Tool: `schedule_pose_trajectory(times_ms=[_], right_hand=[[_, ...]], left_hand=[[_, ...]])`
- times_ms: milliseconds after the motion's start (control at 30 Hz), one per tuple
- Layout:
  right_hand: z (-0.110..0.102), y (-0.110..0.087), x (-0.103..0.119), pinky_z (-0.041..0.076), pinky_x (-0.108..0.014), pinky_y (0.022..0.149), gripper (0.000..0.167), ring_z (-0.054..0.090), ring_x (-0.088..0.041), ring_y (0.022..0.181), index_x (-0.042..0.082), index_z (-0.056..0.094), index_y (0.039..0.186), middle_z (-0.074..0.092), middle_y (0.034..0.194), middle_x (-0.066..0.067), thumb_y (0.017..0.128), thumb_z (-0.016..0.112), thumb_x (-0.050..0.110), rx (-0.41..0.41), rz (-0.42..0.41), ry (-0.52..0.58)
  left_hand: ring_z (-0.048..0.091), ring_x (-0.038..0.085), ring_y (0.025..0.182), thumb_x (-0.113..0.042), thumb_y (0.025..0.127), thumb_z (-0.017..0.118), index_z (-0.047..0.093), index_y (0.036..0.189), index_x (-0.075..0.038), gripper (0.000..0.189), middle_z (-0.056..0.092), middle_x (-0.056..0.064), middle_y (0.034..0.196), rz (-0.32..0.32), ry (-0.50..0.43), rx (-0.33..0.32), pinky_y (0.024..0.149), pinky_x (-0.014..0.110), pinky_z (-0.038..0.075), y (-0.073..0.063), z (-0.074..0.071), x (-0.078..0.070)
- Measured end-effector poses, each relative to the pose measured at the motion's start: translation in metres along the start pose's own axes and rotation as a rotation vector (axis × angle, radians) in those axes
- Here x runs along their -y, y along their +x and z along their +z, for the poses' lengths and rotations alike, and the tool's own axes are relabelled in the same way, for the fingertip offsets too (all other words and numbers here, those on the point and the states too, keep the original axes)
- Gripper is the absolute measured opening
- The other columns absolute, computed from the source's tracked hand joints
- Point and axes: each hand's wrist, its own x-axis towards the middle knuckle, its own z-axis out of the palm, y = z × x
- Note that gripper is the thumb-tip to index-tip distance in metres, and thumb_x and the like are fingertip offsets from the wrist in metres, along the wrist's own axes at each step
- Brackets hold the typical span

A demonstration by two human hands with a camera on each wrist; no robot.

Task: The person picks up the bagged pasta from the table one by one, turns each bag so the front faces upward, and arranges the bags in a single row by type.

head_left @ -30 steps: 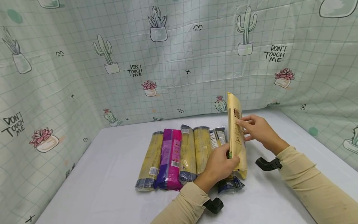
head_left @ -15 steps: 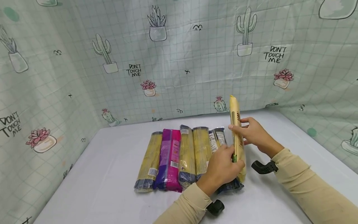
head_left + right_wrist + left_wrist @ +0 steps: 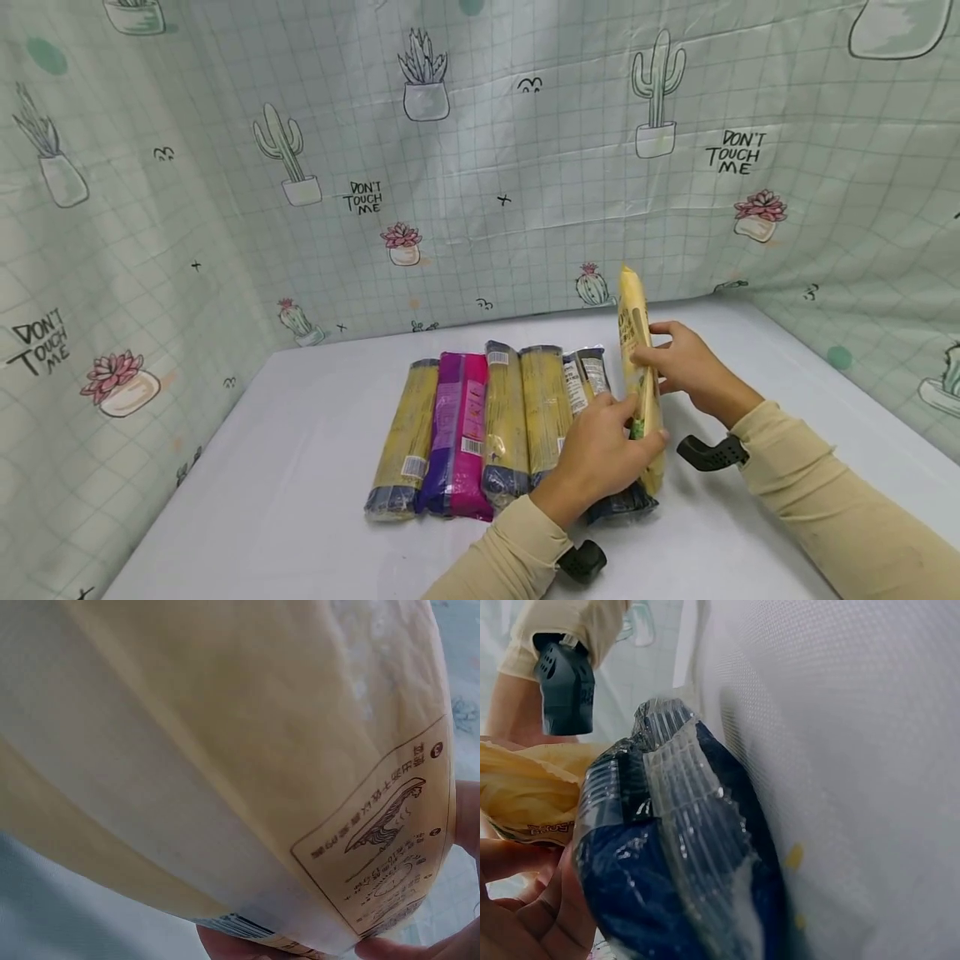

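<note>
Both hands hold a long pale-yellow noodle packet (image 3: 633, 312), which stands on its narrow edge at the right end of a row of packs. My left hand (image 3: 600, 450) pinches its near lower part between thumb and fingers. Farther along, my right hand (image 3: 693, 367) grips it from the right, thumb on the face toward the row. In the right wrist view the packet (image 3: 247, 750) fills most of the frame, showing a seam, a barcode and printed cooking drawings. Close by the left fingers lies a dark-blue plastic-wrapped pack (image 3: 660, 847), partly hidden by that hand in the head view.
Left of the hands lie several packs side by side: yellow spaghetti packs (image 3: 405, 433) with dark-blue ends and a pink and purple pack (image 3: 457, 442). A white cloth (image 3: 300, 467) covers the table. Behind it hangs a cactus-print curtain (image 3: 465, 167).
The yellow packet has turned about its long axis and sunk slightly, shifting a little to the right. Both hands have moved with it and keep their hold. The row has stayed put.
</note>
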Motion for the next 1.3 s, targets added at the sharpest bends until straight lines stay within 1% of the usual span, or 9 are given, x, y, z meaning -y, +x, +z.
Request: schedule_pose_trajectory(times_ms=[233,367,467,567,667,833,1033,1133,1300], right_hand=[[0.001,0.002,0.0,0.059,-0.039,0.072,0.078,0.065,-0.03,0.097,-0.01,0.013,0.155,0.045,0.135,-0.04,0.095,0.055,0.016,-0.015,0.012,-0.02],[-0.002,0.005,-0.001,0.059,-0.039,0.073,0.077,0.066,-0.028,0.095,-0.009,0.013,0.155,0.046,0.134,-0.039,0.094,0.053,0.014,-0.03,0.003,-0.011],[-0.005,0.006,-0.002,0.059,-0.038,0.073,0.076,0.067,-0.025,0.094,-0.009,0.013,0.155,0.048,0.134,-0.038,0.093,0.052,0.012,-0.038,-0.007,-0.004],[-0.007,0.006,0.0,0.059,-0.038,0.074,0.076,0.066,-0.024,0.094,-0.01,0.013,0.155,0.047,0.135,-0.038,0.093,0.052,0.012,-0.042,-0.012,0.001],[-0.009,0.004,0.002,0.059,-0.037,0.074,0.076,0.065,-0.025,0.095,-0.01,0.012,0.155,0.044,0.136,-0.039,0.093,0.051,0.011,-0.041,-0.012,0.017],[-0.014,0.002,0.004,0.059,-0.035,0.076,0.075,0.065,-0.019,0.094,-0.011,0.01,0.155,0.041,0.139,-0.038,0.096,0.05,0.011,-0.009,-0.015,0.079],[-0.018,-0.001,0.007,0.058,-0.033,0.079,0.071,0.066,-0.012,0.092,-0.011,0.008,0.154,0.041,0.138,-0.035,0.1,0.048,0.012,0.055,-0.022,0.182],[-0.019,-0.001,0.008,0.057,-0.032,0.081,0.069,0.065,-0.012,0.093,-0.011,0.009,0.154,0.04,0.137,-0.032,0.1,0.047,0.01,0.078,-0.026,0.233],[-0.023,-0.001,0.007,0.057,-0.032,0.083,0.068,0.065,-0.013,0.095,-0.011,0.006,0.155,0.046,0.128,-0.023,0.102,0.044,0.008,0.119,-0.048,0.321]], left_hand=[[0.045,0.003,0.067,-0.052,0.095,0.063,0.065,0.13,-0.019,0.049,0.049,-0.01,0.089,-0.004,0.033,0.019,0.056,0.019,0.039,-0.001,-0.002,0.001],[0.047,0.003,0.072,-0.056,0.096,0.058,0.064,0.134,-0.019,0.054,0.051,-0.009,0.092,-0.003,-0.048,0.029,0.059,0.02,0.042,0.001,-0.002,0.005],[0.05,0.002,0.076,-0.055,0.098,0.055,0.063,0.135,-0.018,0.052,0.055,-0.009,0.094,0.0,-0.129,0.022,0.062,0.019,0.043,0.003,-0.002,0.008],[0.05,0.003,0.074,-0.052,0.099,0.056,0.063,0.135,-0.016,0.051,0.056,-0.01,0.09,-0.018,-0.199,0.004,0.06,0.02,0.044,0.005,-0.002,0.009],[0.051,0.004,0.068,-0.049,0.1,0.057,0.062,0.135,-0.014,0.05,0.053,-0.011,0.088,-0.053,-0.275,-0.016,0.056,0.022,0.045,0.005,0.0,0.01],[0.056,0.004,0.071,-0.044,0.101,0.058,0.061,0.136,-0.016,0.045,0.055,-0.012,0.093,-0.121,-0.412,-0.037,0.057,0.024,0.049,0.004,0.002,0.013],[0.063,0.014,0.065,-0.039,0.101,0.06,0.057,0.14,-0.018,0.044,0.061,-0.011,0.099,-0.248,-0.646,0.01,0.055,0.031,0.053,0.003,0.001,0.013],[0.067,0.015,0.07,-0.037,0.101,0.061,0.059,0.137,-0.014,0.043,0.066,-0.007,0.097,-0.3,-0.762,0.035,0.062,0.032,0.057,0.004,0.001,0.012],[0.069,0.019,0.081,-0.039,0.103,0.055,0.06,0.13,-0.008,0.041,0.068,0.002,0.097,-0.319,-0.954,0.149,0.071,0.036,0.059,0.007,-0.001,0.011]])
